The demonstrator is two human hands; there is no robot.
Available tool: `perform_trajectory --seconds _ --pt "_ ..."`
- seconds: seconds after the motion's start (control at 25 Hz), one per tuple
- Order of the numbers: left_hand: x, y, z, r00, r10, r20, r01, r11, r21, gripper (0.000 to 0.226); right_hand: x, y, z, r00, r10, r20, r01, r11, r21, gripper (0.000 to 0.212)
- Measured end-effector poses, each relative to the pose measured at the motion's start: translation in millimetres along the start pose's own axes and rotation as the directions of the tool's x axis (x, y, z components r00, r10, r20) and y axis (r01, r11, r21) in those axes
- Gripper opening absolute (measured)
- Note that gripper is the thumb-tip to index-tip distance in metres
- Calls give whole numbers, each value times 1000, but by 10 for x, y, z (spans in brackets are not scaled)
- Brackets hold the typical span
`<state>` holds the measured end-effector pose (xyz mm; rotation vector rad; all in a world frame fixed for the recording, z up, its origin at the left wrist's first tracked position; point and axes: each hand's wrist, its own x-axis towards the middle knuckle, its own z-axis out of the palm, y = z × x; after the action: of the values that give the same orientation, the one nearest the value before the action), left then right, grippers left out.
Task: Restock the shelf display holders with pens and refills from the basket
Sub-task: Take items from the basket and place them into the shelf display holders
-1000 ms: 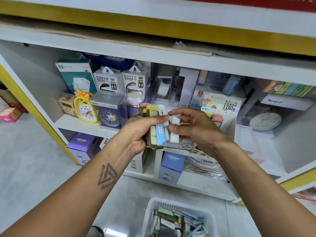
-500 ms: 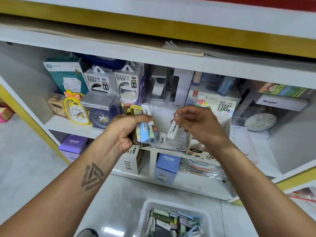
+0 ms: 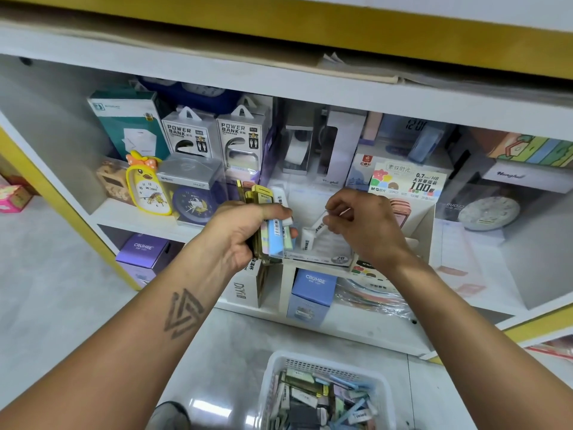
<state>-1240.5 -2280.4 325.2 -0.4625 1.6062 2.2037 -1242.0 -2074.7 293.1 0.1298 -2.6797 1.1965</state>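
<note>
My left hand [image 3: 245, 234] grips a fanned stack of small refill cases [image 3: 273, 225], gold, blue, green and white, upright in front of the shelf. My right hand [image 3: 362, 225] pinches one white refill case [image 3: 320, 223] by its upper end, tilted, its lower end inside the clear display holder [image 3: 322, 252] marked 2B on the shelf. Another white case [image 3: 307, 240] stands in that holder just left of it. A white basket [image 3: 276, 373] full of assorted refill cases sits on the floor below my arms.
The shelf [image 3: 136, 218] carries a yellow duck clock [image 3: 148, 187], a boxed blue clock [image 3: 192, 200], power bank boxes [image 3: 189, 135] and a 0.7 HB lead display box [image 3: 409, 181]. Purple and blue CRUHRE boxes [image 3: 313, 293] stand on the lower level. Pale tiled floor lies at left.
My right hand pulled one white case off the stack in my left hand and carried it right and down into the clear holder. The view shifted slightly left.
</note>
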Motion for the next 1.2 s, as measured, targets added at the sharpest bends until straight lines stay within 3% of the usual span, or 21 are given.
perform_trajectory --seconds 0.24,0.32,0.4,0.48,0.56,0.68,0.84,1.0,1.12,1.2 --pt "-16 -18 -10 1000 3 14 -4 1000 20 38 -21 -11 81 992 -34 120 44 995 -85 15" --pt "-24 -21 -11 1000 1 31 -2 999 35 36 -19 -31 98 975 -66 213 110 973 -204 23" --pt "-34 -25 -6 998 -6 62 2 998 62 33 3 -82 103 972 -96 216 149 958 -244 29" --pt "-42 -34 13 994 -16 110 5 995 102 29 17 -165 90 991 10 137 -13 1000 24 26" --pt "-51 -49 43 988 -22 155 0 990 141 29 25 -263 82 978 116 171 -173 911 373 16" --pt "-52 -84 92 982 -34 188 0 985 174 31 30 -310 67 973 146 180 -221 821 526 10" --pt "-24 -91 66 985 -62 158 33 983 179 14 94 -243 -57 972 232 47 -208 744 635 10" --pt "-9 -37 23 994 -57 92 44 989 138 12 100 -200 -124 987 141 -75 -82 852 518 8" --pt "5 1 10 998 -40 52 36 997 72 12 88 -138 -106 985 -32 -170 65 979 194 9" --pt "23 17 4 999 -35 31 33 998 43 13 68 -97 -46 988 -103 -116 108 994 32 7"
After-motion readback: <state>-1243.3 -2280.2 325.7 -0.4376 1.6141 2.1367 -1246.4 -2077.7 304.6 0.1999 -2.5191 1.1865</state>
